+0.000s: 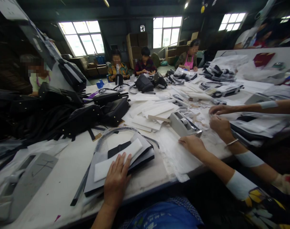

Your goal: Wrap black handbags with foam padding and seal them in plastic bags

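Observation:
My left hand lies flat with fingers stretched on a white padding strip, pressing it onto a grey and black bag. The bag's looped handle, wrapped in clear film, arches behind it. My right hand is at the near end of a grey tape dispenser, its fingers drawn together by the cutting edge. Whatever is between those fingertips is too small to make out. Thin white sheeting lies on the table left of that hand.
A co-worker's hands work close on my right. Another tape dispenser stands at front left. Black bags pile up on the left, loose white strips lie mid-table. Several people sit across the table.

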### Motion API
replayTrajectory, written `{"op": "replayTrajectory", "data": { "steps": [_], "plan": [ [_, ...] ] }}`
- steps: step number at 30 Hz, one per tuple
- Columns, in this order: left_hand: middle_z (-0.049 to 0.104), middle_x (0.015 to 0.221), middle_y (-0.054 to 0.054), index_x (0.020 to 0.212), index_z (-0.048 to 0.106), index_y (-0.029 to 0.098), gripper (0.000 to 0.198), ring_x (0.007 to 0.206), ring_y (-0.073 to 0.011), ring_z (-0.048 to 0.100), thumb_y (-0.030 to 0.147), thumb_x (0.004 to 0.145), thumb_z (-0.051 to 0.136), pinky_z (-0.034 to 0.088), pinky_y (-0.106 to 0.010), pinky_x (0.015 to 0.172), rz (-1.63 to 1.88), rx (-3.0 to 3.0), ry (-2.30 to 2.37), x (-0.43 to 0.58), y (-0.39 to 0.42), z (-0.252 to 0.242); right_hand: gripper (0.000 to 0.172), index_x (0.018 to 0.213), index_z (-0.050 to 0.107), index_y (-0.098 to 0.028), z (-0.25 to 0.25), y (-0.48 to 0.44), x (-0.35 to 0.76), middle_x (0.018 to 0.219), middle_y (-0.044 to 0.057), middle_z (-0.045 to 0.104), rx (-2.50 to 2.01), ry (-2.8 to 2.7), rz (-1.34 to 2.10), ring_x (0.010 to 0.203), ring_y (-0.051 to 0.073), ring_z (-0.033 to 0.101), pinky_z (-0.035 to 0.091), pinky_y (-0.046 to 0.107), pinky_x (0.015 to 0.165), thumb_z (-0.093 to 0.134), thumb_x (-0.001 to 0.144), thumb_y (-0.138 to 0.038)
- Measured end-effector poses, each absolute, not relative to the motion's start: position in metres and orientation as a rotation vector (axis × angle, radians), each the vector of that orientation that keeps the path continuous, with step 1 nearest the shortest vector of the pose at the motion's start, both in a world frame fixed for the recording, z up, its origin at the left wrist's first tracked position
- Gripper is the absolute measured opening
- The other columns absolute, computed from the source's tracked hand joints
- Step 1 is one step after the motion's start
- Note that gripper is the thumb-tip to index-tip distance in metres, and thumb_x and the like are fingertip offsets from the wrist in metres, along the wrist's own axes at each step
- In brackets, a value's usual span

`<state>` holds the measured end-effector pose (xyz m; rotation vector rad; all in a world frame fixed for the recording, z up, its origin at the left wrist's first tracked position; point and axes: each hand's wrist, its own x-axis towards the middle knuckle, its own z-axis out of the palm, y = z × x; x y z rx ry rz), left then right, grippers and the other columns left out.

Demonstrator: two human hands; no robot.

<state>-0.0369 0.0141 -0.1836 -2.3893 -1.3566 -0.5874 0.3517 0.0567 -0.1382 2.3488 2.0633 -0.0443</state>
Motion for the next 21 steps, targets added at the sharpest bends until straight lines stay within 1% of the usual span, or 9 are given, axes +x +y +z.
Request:
{"op": "replayTrajectory", "data": {
  "steps": [2,4,7,9,14,16,17,19,21],
  "plan": [
    [0.040,0.156,-0.008,0.158,0.017,0.026,0.078,0.140,-0.0297,0.042,0.011,0.090,0.053,0.040,-0.047,0.111,-0.601,-2.394,-1.370,-0.037,0.014,-0.181,0.027,0.102,0.078,-0.027,-0.128,0.056,0.348,0.095,0.009,0.077,2.347,2.063,-0.018,0.089,0.025,0.071,0.042,0.030,0.066,0.052,0.096,-0.029],
    [0.041,0.155,-0.008,0.158,0.018,0.026,0.078,0.140,-0.0291,0.043,0.011,0.090,0.053,0.040,-0.047,0.112,-0.629,-2.400,-1.396,-0.038,0.013,-0.178,0.029,0.106,0.076,-0.026,-0.119,0.051,0.339,0.097,0.010,0.076,2.363,2.061,0.037,0.089,0.027,0.071,0.042,0.031,0.065,0.049,0.097,-0.030],
    [0.041,0.155,-0.007,0.157,0.020,0.027,0.076,0.140,-0.0281,0.043,0.013,0.090,0.054,0.041,-0.045,0.112,-0.709,-2.390,-1.461,-0.039,0.015,-0.172,0.027,0.105,0.075,-0.028,-0.109,0.041,0.320,0.099,0.007,0.076,2.351,2.155,0.074,0.089,0.025,0.070,0.041,0.030,0.065,0.051,0.098,-0.037],
    [0.042,0.155,-0.006,0.156,0.022,0.027,0.074,0.139,-0.0275,0.044,0.015,0.090,0.054,0.042,-0.045,0.112,-0.771,-2.361,-1.515,-0.040,0.017,-0.168,0.024,0.103,0.073,-0.027,-0.111,0.034,0.304,0.098,0.005,0.075,2.290,2.313,0.016,0.090,0.023,0.069,0.042,0.029,0.067,0.051,0.098,-0.035],
    [0.043,0.154,-0.007,0.156,0.022,0.027,0.074,0.138,-0.0274,0.046,0.016,0.091,0.055,0.043,-0.045,0.112,-0.854,-2.311,-1.577,-0.042,0.023,-0.161,0.029,0.109,0.072,-0.023,-0.134,0.007,0.252,0.101,0.007,0.071,2.003,2.564,-0.327,0.092,0.021,0.068,0.045,0.027,0.075,0.047,0.095,-0.018],
    [0.043,0.154,-0.007,0.156,0.021,0.026,0.074,0.138,-0.0273,0.046,0.016,0.091,0.053,0.043,-0.045,0.111,-0.864,-2.314,-1.574,-0.042,0.023,-0.159,0.030,0.104,0.073,-0.023,-0.141,-0.008,0.233,0.099,0.007,0.071,1.848,2.589,-0.510,0.090,0.021,0.068,0.045,0.027,0.074,0.047,0.092,-0.015],
    [0.043,0.154,-0.007,0.156,0.021,0.027,0.073,0.138,-0.0272,0.045,0.016,0.091,0.053,0.043,-0.045,0.111,-0.863,-2.317,-1.576,-0.043,0.023,-0.159,0.027,0.099,0.074,-0.023,-0.141,-0.015,0.226,0.096,0.006,0.071,1.757,2.605,-0.612,0.088,0.021,0.068,0.046,0.027,0.073,0.049,0.092,-0.016],
    [0.042,0.155,-0.006,0.156,0.022,0.027,0.073,0.139,-0.0271,0.045,0.016,0.091,0.053,0.043,-0.045,0.112,-0.859,-2.326,-1.589,-0.044,0.024,-0.160,0.018,0.093,0.075,-0.024,-0.140,-0.026,0.217,0.090,0.005,0.071,1.583,2.628,-0.828,0.082,0.021,0.068,0.047,0.027,0.069,0.057,0.090,-0.026],
    [0.042,0.155,-0.006,0.156,0.022,0.027,0.074,0.139,-0.0270,0.044,0.016,0.091,0.054,0.041,-0.045,0.113,-0.864,-2.334,-1.604,-0.045,0.024,-0.161,0.020,0.092,0.075,-0.025,-0.138,-0.026,0.215,0.085,0.004,0.071,1.572,2.655,-0.968,0.078,0.021,0.068,0.048,0.028,0.068,0.062,0.090,-0.038]
  ]
}}
